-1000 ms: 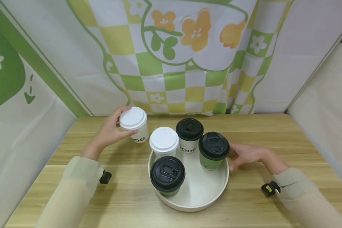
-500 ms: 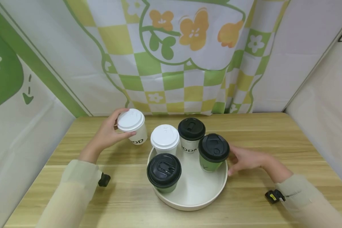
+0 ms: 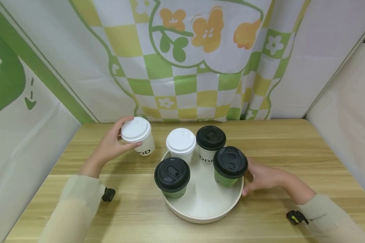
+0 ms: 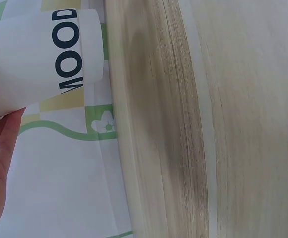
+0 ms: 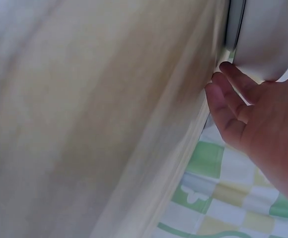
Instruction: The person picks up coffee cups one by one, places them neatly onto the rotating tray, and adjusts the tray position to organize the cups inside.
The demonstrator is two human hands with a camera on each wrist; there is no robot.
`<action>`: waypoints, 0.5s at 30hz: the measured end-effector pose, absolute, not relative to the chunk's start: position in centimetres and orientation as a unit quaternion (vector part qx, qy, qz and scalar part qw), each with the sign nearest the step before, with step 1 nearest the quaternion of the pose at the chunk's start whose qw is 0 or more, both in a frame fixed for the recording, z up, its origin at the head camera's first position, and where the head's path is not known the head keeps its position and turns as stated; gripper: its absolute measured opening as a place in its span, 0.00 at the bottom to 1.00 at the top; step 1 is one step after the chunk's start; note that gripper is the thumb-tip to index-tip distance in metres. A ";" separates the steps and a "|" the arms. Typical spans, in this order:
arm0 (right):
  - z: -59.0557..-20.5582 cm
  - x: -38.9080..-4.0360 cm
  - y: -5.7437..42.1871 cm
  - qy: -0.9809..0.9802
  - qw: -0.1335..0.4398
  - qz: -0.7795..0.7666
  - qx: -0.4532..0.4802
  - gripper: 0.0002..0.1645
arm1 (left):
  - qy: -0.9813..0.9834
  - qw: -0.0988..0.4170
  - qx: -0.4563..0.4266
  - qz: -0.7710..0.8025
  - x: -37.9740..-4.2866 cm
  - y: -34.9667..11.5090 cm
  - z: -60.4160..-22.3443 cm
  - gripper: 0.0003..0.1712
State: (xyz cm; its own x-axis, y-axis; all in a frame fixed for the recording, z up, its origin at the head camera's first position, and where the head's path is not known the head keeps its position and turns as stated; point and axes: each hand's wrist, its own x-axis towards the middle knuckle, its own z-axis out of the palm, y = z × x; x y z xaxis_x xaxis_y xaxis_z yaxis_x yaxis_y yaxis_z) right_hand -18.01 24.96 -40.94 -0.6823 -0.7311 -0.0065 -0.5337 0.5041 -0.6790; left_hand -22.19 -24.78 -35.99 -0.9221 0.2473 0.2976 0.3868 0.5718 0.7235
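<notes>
My left hand [image 3: 108, 143] grips a white paper coffee cup [image 3: 145, 142] with a white lid, left of a round cream tray [image 3: 205, 202]. Large dark letters show on this cup [image 4: 39, 57] in the left wrist view. On the tray stand a white-lidded cup [image 3: 181, 143], a white cup with a black lid [image 3: 211, 137], and two green cups with black lids, one front left [image 3: 172, 175], the other at the right [image 3: 230, 165]. My right hand [image 3: 266, 176] touches the tray's right side, its fingers [image 5: 226, 106] loosely bent; the head view partly hides them behind the cup.
The wooden table [image 3: 134, 216] runs back to a checked, flowered curtain [image 3: 185, 91]. Pale fabric walls [image 3: 346, 111] close off both sides. A small black device [image 3: 296, 217] sits at the right sleeve, another [image 3: 108, 194] at the left.
The tray has turned clockwise with its cups: the front-left green cup went back and left, the rear cups right, the right cup forward. My left hand and its cup shifted slightly left and forward.
</notes>
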 end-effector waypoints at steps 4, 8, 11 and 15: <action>-40.8 -17.6 24.8 0.857 0.146 -0.330 -0.369 0.72 | -0.884 0.083 -0.175 -0.426 -21.8 -25.1 -36.1 0.51; -40.6 -17.2 24.7 0.859 0.146 -0.327 -0.366 0.73 | -0.888 0.089 -0.180 -0.413 -21.3 -25.4 -36.0 0.50; -40.7 -17.0 24.7 0.859 0.146 -0.328 -0.364 0.73 | -0.892 0.095 -0.184 -0.402 -20.9 -25.5 -35.8 0.50; -40.7 -16.9 24.6 0.859 0.147 -0.336 -0.358 0.73 | -0.892 0.096 -0.185 -0.401 -20.2 -25.6 -35.6 0.49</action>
State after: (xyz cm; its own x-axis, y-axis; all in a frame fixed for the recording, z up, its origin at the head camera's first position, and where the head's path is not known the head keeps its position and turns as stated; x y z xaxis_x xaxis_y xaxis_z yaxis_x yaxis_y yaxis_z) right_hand -16.86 24.57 -40.73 -0.7006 -0.7135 -0.0120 -0.5155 0.5177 -0.6828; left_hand -20.24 -25.56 -35.56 -0.9132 0.2531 0.3194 0.4069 0.6096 0.6803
